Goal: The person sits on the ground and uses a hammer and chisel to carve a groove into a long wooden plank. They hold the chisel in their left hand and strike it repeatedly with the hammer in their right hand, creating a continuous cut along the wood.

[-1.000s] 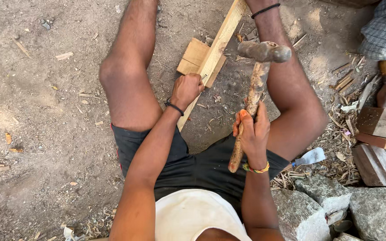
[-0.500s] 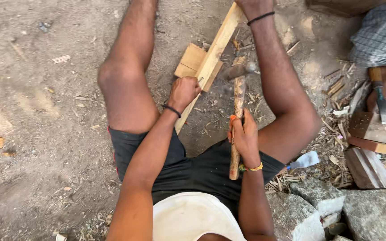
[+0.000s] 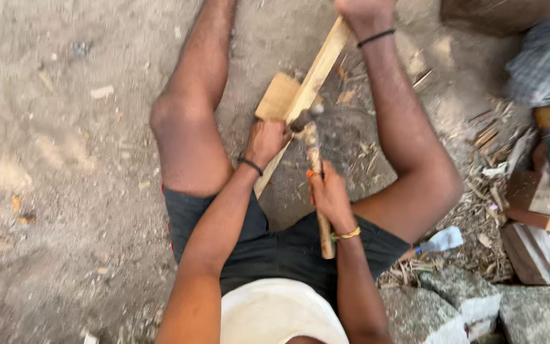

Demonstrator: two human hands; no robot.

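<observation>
Your left hand (image 3: 267, 140) pins the pale flat plank (image 3: 313, 79) on the dirt; right hand (image 3: 330, 194) grips the rough wooden-handled hammer (image 3: 313, 150), head on plank.

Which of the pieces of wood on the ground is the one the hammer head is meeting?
The long pale strip between the legs, held by the left hand. The hammer in the right hand meets it; the stacked blocks lie apart at the right.
</observation>
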